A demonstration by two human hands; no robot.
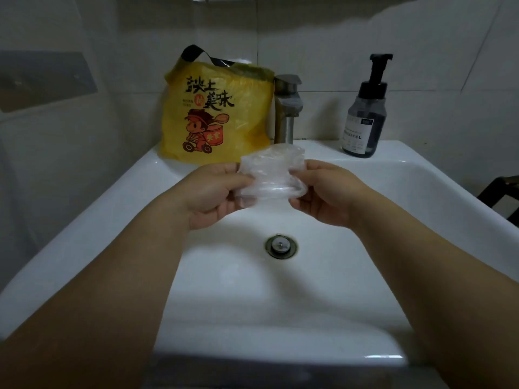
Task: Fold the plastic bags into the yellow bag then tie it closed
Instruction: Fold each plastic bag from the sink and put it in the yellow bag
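A yellow bag (216,113) with black lettering, a cartoon rider and a black handle stands upright on the sink's back ledge, left of the tap. Over the basin, both my hands hold a crumpled clear plastic bag (271,172) between them. My left hand (213,195) pinches its left side with thumb and fingers. My right hand (325,192) pinches its right side. The clear bag sits just in front of and below the yellow bag, apart from it.
A white sink (421,175) fills the view, with a metal drain (280,245) below my hands. A steel tap (288,108) rises behind the clear bag. A dark pump bottle (365,119) stands at the back right. Tiled walls surround it.
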